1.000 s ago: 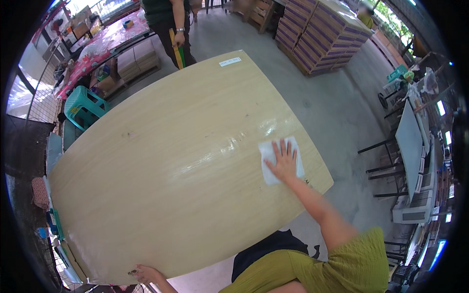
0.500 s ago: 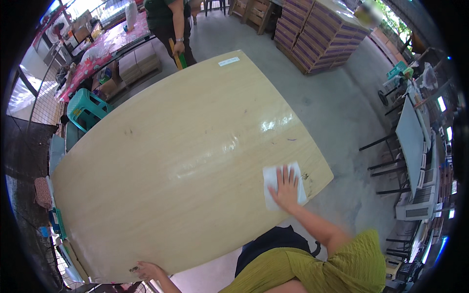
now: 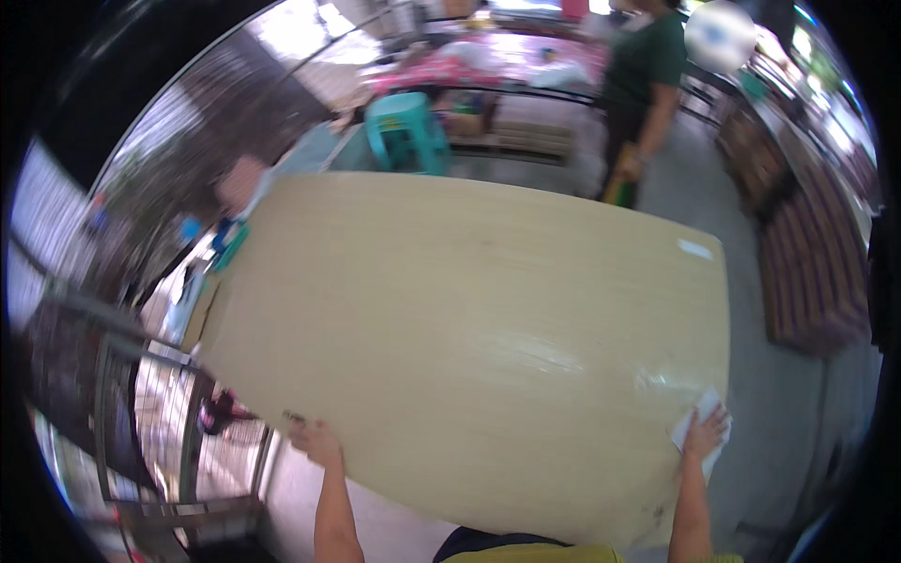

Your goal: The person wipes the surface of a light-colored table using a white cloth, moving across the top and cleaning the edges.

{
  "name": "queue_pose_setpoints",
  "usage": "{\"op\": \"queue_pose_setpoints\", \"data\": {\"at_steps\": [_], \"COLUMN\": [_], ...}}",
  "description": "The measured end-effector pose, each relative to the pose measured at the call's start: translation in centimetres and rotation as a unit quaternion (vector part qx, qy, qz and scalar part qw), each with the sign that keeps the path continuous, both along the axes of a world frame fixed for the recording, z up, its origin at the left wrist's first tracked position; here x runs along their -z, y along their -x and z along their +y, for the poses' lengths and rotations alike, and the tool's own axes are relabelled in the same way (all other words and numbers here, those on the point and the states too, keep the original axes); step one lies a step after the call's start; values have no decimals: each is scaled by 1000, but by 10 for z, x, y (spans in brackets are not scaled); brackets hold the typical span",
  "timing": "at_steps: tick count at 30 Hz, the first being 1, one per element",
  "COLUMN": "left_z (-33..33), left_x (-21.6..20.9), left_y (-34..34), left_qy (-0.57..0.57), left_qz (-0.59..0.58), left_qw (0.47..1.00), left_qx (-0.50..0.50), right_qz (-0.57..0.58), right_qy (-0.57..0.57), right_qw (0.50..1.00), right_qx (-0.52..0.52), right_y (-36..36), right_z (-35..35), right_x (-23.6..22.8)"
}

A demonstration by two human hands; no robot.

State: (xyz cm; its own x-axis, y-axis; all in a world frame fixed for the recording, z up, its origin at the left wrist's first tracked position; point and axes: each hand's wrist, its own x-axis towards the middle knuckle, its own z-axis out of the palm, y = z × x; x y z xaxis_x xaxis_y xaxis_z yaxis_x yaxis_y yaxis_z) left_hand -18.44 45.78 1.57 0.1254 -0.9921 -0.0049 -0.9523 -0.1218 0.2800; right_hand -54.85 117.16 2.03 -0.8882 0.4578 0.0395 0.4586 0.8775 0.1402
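A pale wood-grain tabletop (image 3: 450, 300) with a glossy surface spreads out before me. My right hand (image 3: 706, 433) lies on a white cloth (image 3: 710, 402) at the table's right edge, fingers stretched out over it; part of the cloth juts past the edge. At the near left edge rests my left hand (image 3: 317, 443), its slightly blurred fingers apart and nothing seen in them. A small dark mark (image 3: 293, 415) lies just beyond those fingers. More dark marks (image 3: 654, 514) show at the near right corner, left of my right forearm.
Behind the table stand a teal plastic stool (image 3: 405, 131) and a long table with a pink-red cover (image 3: 488, 61). A person in a dark green shirt (image 3: 648, 70) stands at the far side. Stacked cartons (image 3: 815, 263) are on the right. A metal frame (image 3: 183, 441) stands at the left.
My view has swung left. My right hand has slid the white cloth from beside the near-corner marks to the table's right edge. My left hand stays near its dark mark.
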Motion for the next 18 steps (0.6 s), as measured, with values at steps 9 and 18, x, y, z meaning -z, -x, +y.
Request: {"op": "queue_pose_setpoints", "data": {"at_steps": [9, 18], "left_z": [18, -7], "left_x": [-21, 1], "left_y": [-15, -47], "left_qy": [-3, 47], "left_qz": [-19, 1], "left_qw": [999, 999], "left_qx": [-50, 0], "right_qz": [-46, -183], "right_qy": [137, 236], "right_qw": [889, 590], "right_qx": [-434, -750], "right_y": [43, -248], "right_z": [-297, -322], "right_x": [5, -28]}}
